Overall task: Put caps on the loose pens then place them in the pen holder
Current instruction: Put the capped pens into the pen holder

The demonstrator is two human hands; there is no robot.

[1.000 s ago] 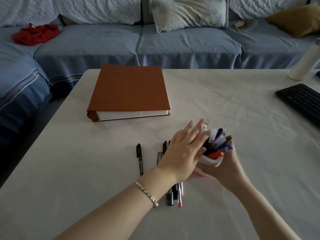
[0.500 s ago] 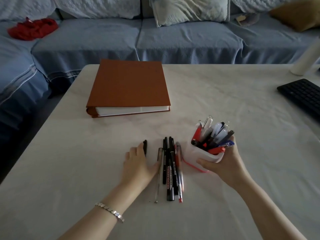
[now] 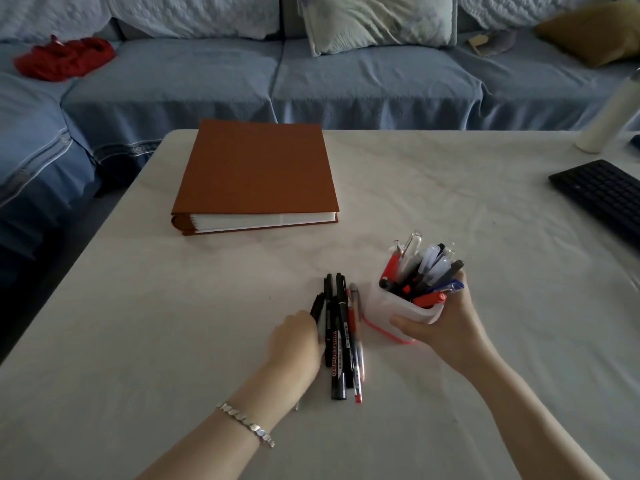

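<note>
Several loose pens (image 3: 337,341) lie side by side on the white table, among them black markers and a red-tipped pen. My left hand (image 3: 298,341) is curled against their left side; its fingers cover the leftmost pens, and a short black pen pokes out above the knuckles. The pen holder (image 3: 391,306) is a translucent white cup with a red base. It stands just right of the bunch, tilted slightly and packed with several pens. My right hand (image 3: 450,327) grips it from the right and front.
A thick brown album (image 3: 256,174) lies at the back left of the table. A black keyboard (image 3: 602,195) and a white bottle (image 3: 609,112) sit at the right edge. A blue sofa (image 3: 346,81) runs behind the table, with floor to the left.
My left hand left the holder and dropped flat on the table over the separate black pen. It then slid right, pushing that pen against the bunch. The right hand stayed on the holder.
</note>
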